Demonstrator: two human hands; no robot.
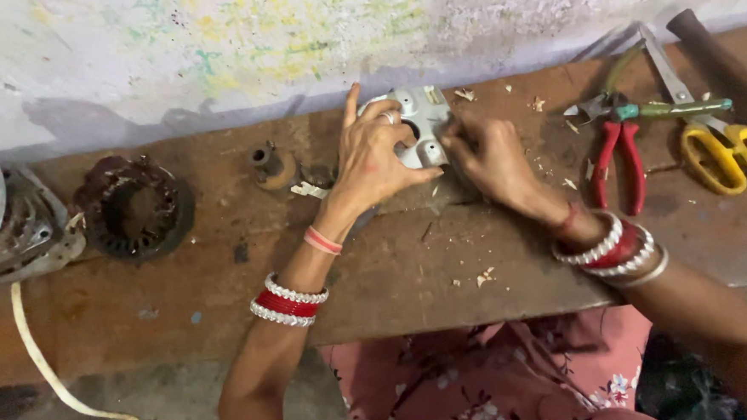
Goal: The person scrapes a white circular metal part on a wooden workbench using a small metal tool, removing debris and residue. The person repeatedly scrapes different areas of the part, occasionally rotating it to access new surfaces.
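Observation:
A silver-grey metal motor end cover [420, 124] with round holes stands on the far part of the wooden bench [224, 277], next to the wall. My left hand [372, 157] grips its left side, thumb under it and fingers spread over its face. My right hand [488, 154] is pinched on its right edge with fingertips together. What lies between those fingertips is hidden. Both wrists carry red and white bangles.
A dark round stator [135, 210] and a grey motor body [4, 222] with a white cord [45, 359] lie at the left. A small brass-coloured part [273, 166] sits near the cover. Red-handled pliers [616, 156], yellow-handled scissors [711, 145], a green-handled tool [675, 109] and a dark handle [719, 60] lie at the right.

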